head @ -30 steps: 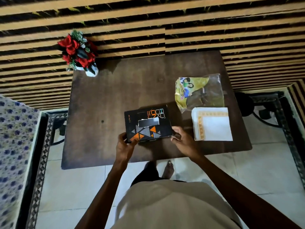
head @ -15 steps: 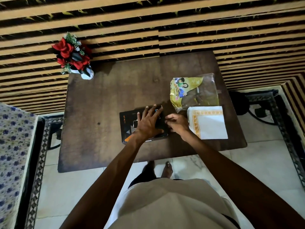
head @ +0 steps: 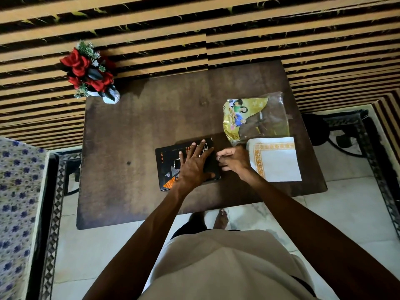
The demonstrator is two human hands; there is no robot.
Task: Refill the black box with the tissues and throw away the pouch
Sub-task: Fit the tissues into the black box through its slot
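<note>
The black box [head: 167,167] with orange and grey triangles lies flat on the brown table [head: 134,131]. My left hand [head: 193,167] presses flat on its top, fingers spread. At the box's right end my right hand [head: 234,160] has its fingers curled against the end flap. To the right of that hand lies a white stack of tissues [head: 278,160] with an orange border. Just behind the stack rests the clear and yellow pouch [head: 256,118], crumpled and flat.
A vase of red flowers [head: 89,72] stands at the table's far left corner. A striped rug lies beyond the table, a flowered cushion [head: 17,202] at the left, a dark metal stand [head: 318,131] at the right. My feet show under the near table edge.
One second ago both hands held the box by its near corners. My left hand has since moved on top of the box, and my right hand has gone to its right end.
</note>
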